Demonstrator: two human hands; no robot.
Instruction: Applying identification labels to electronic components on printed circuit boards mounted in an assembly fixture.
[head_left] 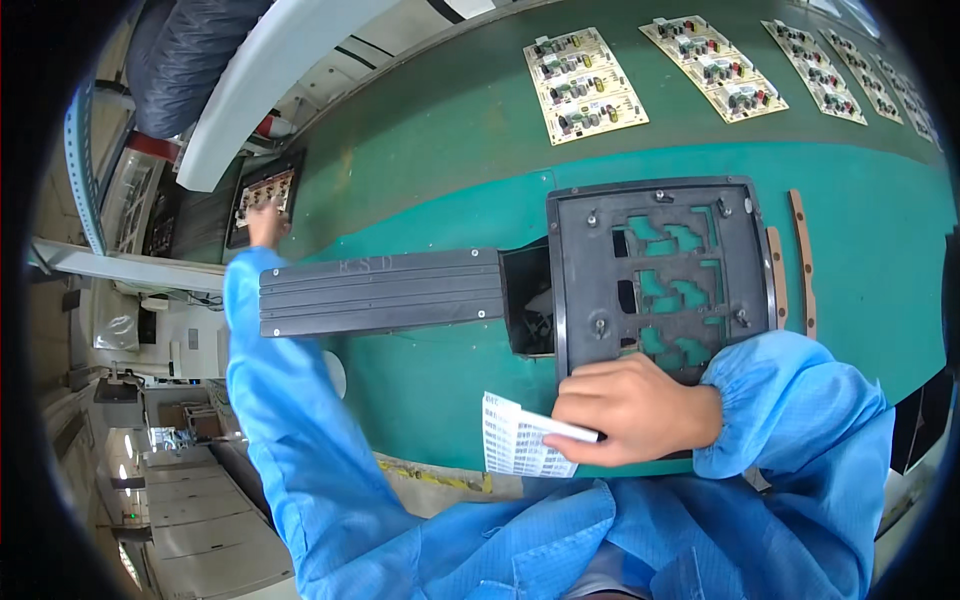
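Observation:
My left hand (264, 222) reaches far left to a circuit board (270, 192) in a black carrier frame (238, 232). Its fingers are smeared and small, so their grip is unclear. Near the front edge of the bench, my right hand (630, 410) is closed on a white label sheet (505, 442) with rows of small printed labels. A slim white piece with a dark end also shows under those fingers; whether it is part of the sheet I cannot make out. Just beyond this hand lies a black fixture plate (590, 270) with cut-outs and several metal posts.
A long grooved black bar (385, 292) sits left of the fixture, over the green mat (430, 390). Two brown strips (803, 265) lie to its right. Several panels of circuit boards (585, 85) line the back. A white beam (260, 80) slants above the left side.

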